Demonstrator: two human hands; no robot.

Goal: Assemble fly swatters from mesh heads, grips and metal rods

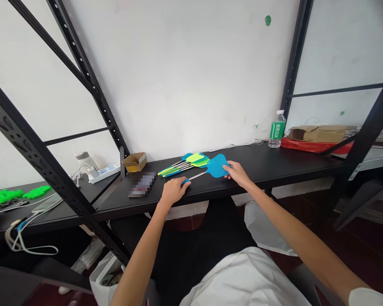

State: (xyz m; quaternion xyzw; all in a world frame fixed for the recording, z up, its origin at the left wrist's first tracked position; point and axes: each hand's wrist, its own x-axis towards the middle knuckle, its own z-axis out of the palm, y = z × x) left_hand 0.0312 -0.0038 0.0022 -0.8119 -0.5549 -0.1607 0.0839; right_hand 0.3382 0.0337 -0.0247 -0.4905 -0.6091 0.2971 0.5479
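Observation:
A blue fly swatter [218, 165] with a thin metal shaft is held between my two hands above the front of the black shelf. My left hand [174, 190] is closed around its blue handle. At the other end, my right hand [237, 173] pinches the right edge of the mesh head between thumb and fingers. Just behind lies a pile of fly swatters [196, 158] in blue, green and yellow, their handles pointing left. Some heads in the pile overlap and hide one another.
Left of the pile are a small cardboard box [134, 162] and a blurred phone [143, 184]. A water bottle [277, 129] stands at the back right, near a larger cardboard box [319, 133]. Black metal posts [94, 85] rise at both sides; a power strip [105, 172] lies beyond the left one.

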